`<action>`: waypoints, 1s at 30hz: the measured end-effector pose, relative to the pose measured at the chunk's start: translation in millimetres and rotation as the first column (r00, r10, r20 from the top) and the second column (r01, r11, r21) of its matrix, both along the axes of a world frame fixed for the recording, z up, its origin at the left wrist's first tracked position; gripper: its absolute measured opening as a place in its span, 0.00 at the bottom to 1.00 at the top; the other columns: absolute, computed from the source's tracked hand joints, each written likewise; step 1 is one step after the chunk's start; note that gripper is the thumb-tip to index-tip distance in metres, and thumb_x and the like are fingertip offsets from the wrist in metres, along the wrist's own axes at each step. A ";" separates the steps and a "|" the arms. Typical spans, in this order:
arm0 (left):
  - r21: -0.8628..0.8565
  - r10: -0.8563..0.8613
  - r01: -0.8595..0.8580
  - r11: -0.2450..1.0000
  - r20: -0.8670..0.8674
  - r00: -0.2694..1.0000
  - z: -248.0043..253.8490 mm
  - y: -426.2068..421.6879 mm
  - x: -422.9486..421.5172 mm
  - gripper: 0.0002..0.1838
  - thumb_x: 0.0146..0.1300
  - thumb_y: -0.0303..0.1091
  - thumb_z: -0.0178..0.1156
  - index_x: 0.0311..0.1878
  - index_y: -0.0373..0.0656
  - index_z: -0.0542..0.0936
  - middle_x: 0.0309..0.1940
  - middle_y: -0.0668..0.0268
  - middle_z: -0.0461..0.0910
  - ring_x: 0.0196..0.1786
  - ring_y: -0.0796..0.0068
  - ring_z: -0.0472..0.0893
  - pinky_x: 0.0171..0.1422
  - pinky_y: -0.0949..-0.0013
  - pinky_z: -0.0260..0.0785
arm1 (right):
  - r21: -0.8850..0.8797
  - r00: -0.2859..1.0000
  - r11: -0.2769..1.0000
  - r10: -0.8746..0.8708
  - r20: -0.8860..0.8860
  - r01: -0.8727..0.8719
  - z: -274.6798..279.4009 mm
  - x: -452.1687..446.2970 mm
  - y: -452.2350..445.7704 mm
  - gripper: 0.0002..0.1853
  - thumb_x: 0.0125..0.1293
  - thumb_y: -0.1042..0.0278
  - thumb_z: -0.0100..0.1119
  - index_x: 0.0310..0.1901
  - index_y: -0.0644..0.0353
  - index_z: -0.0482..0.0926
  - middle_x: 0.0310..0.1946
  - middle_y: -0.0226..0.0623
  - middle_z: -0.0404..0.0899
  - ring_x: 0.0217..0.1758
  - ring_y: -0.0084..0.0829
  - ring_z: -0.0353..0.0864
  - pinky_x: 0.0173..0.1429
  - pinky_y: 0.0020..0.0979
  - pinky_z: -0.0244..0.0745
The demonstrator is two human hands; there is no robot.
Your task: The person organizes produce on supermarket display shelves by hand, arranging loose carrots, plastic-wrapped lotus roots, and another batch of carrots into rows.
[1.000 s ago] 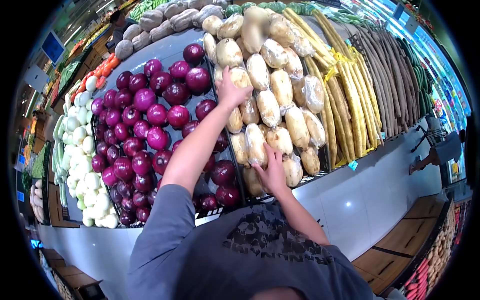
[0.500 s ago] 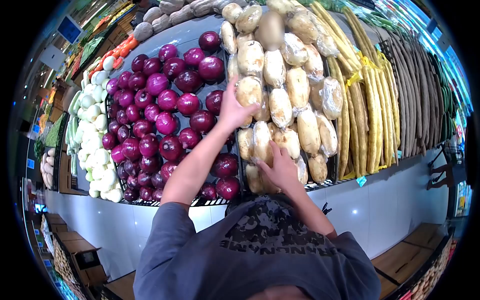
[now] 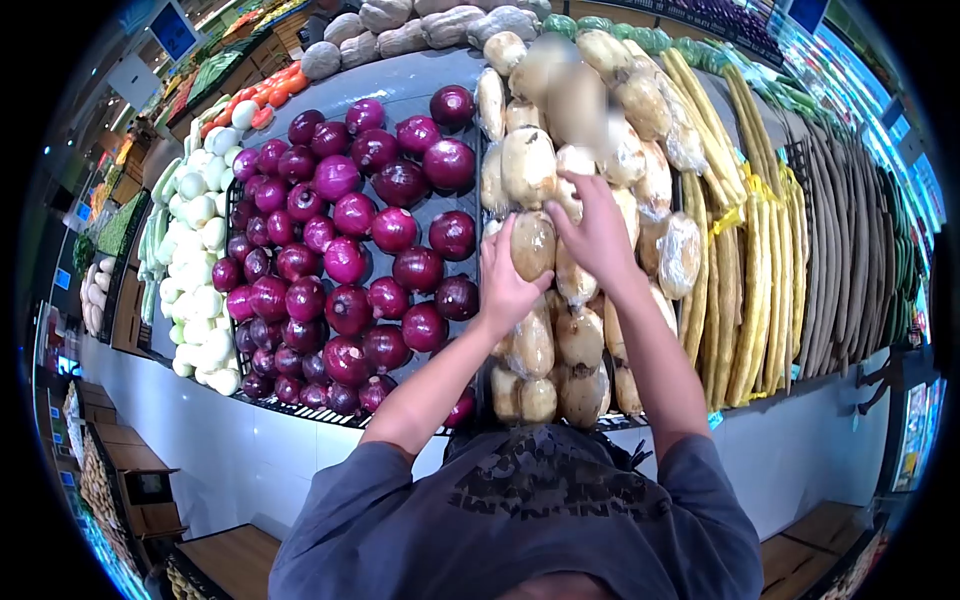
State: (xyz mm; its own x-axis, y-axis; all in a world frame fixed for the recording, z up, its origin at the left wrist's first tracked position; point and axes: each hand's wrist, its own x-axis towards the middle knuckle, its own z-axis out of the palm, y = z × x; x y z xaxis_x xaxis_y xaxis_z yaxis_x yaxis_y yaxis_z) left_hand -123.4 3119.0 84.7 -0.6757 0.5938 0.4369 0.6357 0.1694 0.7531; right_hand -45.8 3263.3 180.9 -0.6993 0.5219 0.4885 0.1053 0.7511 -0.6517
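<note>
Pale brown, plastic-wrapped root vegetables lie in rows on the sloped display. My left hand is curled around one wrapped root, thumb on its near right side and fingers on its left. My right hand reaches over the roots just right of it, its thumb near that root's upper right and its fingers bent over another wrapped root. Part of the right fingertips is hidden. Left of the roots, beyond a black divider, lie purple onions.
White onions and tomatoes lie at the left. Long yellow-wrapped roots and thin brown roots stand at the right. Grey pumpkins line the back. Wooden cabinets are low behind me.
My right hand has moved up and forward from the lower roots to those beside my left hand. My left hand has shifted down onto a root. The view has shifted.
</note>
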 end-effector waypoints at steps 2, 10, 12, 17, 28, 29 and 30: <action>0.025 -0.011 0.009 1.000 0.044 0.999 3.3 -2.3 3.0 0.56 0.49 0.36 0.80 0.81 0.46 0.58 0.63 0.48 0.67 0.68 0.45 0.68 0.76 0.52 0.60 | 0.102 0.997 0.995 -0.002 0.080 -0.006 14.6 -27.0 18.1 0.28 0.68 0.60 0.68 0.67 0.59 0.75 0.61 0.52 0.77 0.63 0.51 0.79 0.67 0.41 0.74; -0.006 0.039 -0.039 0.999 0.099 0.994 -3.5 -0.9 3.4 0.58 0.45 0.33 0.80 0.80 0.49 0.59 0.66 0.51 0.66 0.69 0.45 0.66 0.77 0.50 0.59 | 0.167 0.786 0.986 -0.118 0.606 0.019 20.0 -123.1 56.9 0.39 0.66 0.34 0.62 0.70 0.54 0.71 0.62 0.52 0.80 0.73 0.53 0.68 0.74 0.61 0.55; -0.026 0.049 -0.045 0.999 0.149 0.988 -1.3 -4.0 3.0 0.58 0.45 0.32 0.81 0.80 0.46 0.59 0.69 0.51 0.66 0.72 0.47 0.66 0.79 0.51 0.59 | 0.023 0.816 0.999 0.006 0.578 -0.024 19.2 -124.8 62.9 0.38 0.66 0.35 0.62 0.68 0.55 0.72 0.59 0.49 0.82 0.67 0.49 0.76 0.71 0.59 0.55; 0.068 0.039 -0.044 0.997 0.078 0.996 -14.4 -11.0 6.7 0.55 0.47 0.32 0.80 0.78 0.46 0.61 0.70 0.51 0.65 0.73 0.48 0.66 0.79 0.52 0.59 | 0.123 0.877 0.991 -0.009 0.481 -0.057 15.5 -118.2 50.2 0.36 0.68 0.34 0.61 0.68 0.52 0.72 0.58 0.44 0.79 0.62 0.45 0.78 0.70 0.55 0.55; -0.133 0.108 -0.118 0.984 -0.074 0.991 -39.1 -5.3 14.5 0.51 0.54 0.48 0.77 0.79 0.51 0.63 0.75 0.56 0.61 0.71 0.48 0.62 0.74 0.44 0.51 | 0.357 0.887 0.932 -0.222 0.404 0.070 23.9 -156.2 84.1 0.38 0.68 0.37 0.63 0.66 0.61 0.72 0.64 0.60 0.69 0.70 0.60 0.65 0.74 0.52 0.62; -0.147 0.111 -0.124 0.981 -0.089 0.990 -43.0 -3.5 15.9 0.51 0.55 0.49 0.76 0.80 0.51 0.62 0.77 0.55 0.59 0.72 0.47 0.61 0.75 0.44 0.50 | 0.400 0.910 0.908 -0.268 0.318 0.127 31.0 -167.0 92.1 0.41 0.67 0.37 0.65 0.72 0.58 0.69 0.65 0.65 0.68 0.70 0.61 0.66 0.75 0.54 0.60; -0.160 0.116 -0.132 0.978 -0.105 0.988 -42.2 -2.7 15.2 0.51 0.56 0.51 0.75 0.81 0.51 0.61 0.78 0.54 0.57 0.72 0.46 0.61 0.76 0.44 0.49 | 0.406 0.912 0.906 -0.264 0.313 0.123 38.4 -178.0 98.6 0.41 0.67 0.37 0.65 0.72 0.58 0.69 0.65 0.65 0.68 0.70 0.61 0.66 0.75 0.54 0.60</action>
State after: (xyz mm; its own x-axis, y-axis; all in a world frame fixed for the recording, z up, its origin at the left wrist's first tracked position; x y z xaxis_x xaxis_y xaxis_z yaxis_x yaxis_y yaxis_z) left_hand -108.2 3116.3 42.5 -0.7090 0.5774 0.4049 0.6690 0.3691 0.6451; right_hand -223.8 3361.9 219.3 -0.7648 0.4953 0.4121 0.4433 0.8686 -0.2213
